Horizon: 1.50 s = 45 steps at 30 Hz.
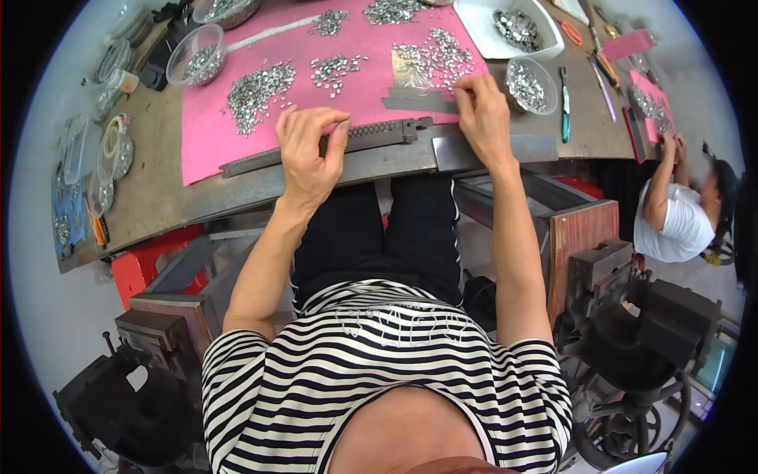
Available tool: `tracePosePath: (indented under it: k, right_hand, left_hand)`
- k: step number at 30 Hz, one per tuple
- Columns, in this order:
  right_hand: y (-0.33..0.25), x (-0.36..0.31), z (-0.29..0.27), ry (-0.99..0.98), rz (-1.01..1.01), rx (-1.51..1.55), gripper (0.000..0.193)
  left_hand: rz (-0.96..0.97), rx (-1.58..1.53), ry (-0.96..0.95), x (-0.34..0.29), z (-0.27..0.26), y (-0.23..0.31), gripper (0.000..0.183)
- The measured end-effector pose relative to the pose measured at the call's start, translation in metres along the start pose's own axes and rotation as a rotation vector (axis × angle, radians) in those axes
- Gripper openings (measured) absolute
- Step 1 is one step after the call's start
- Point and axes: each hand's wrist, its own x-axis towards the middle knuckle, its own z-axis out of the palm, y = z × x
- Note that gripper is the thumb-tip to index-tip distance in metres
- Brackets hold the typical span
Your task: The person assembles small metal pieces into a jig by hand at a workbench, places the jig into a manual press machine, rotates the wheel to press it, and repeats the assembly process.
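Along the front edge of the bench lies a long dark metal bar (377, 136) with a row of small teeth-like parts on top. My left hand (309, 150) is over its left part, fingers curled and thumb drawn in; whatever they hold is hidden. My right hand (483, 118) is bent down beside flat grey metal strips (418, 100), its fingertips pinched close to their right end. I cannot make out what sits in that pinch. Small silver metal pieces (257, 95) lie in heaps on the pink mat (205, 150), beyond both hands. A clear plastic bag piece (408, 69) lies by one heap.
A white tray (466, 35) and round clear tubs (550, 83) (175, 67) hold more metal pieces. Right of them lie a green-handled tool (564, 110) and orange-handled pliers (606, 69). A flat metal plate (450, 154) lies at the front edge. Another person (679, 209) works at far right.
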Motion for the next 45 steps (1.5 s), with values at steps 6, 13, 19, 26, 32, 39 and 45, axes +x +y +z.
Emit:
tracePosePath:
  k: [6,13,19,26,32,39,45]
  right_hand:
    - [-0.066,-0.017,0.024,-0.119,-0.317,0.230,0.013]
    - [-0.075,-0.024,0.029,-0.148,-0.378,0.064,0.016]
    - [-0.073,-0.038,0.033,-0.053,-0.460,-0.018,0.022]
    - [-0.079,-0.023,0.038,-0.014,-0.430,0.066,0.024]
    - [-0.105,0.025,0.080,-0.121,-0.483,0.161,0.020]
    - [-0.120,0.043,0.123,-0.205,-0.497,0.144,0.015]
    - [-0.122,0.050,0.135,-0.297,-0.556,0.153,0.012]
  left_hand:
    - [-0.042,-0.001,0.060,-0.010,0.000,-0.002,0.012]
    - [-0.059,-0.028,0.043,-0.012,0.000,0.001,0.013]
    - [-0.079,0.050,0.083,-0.007,-0.023,-0.014,0.010]
    - [-0.238,0.373,-0.041,0.009,-0.058,-0.060,0.007]
    - [-0.243,0.389,-0.109,0.011,-0.050,-0.066,0.009]
    - [-0.168,0.330,-0.167,0.014,-0.051,-0.073,0.009]
    - [-0.154,0.315,-0.185,0.008,-0.062,-0.075,0.011]
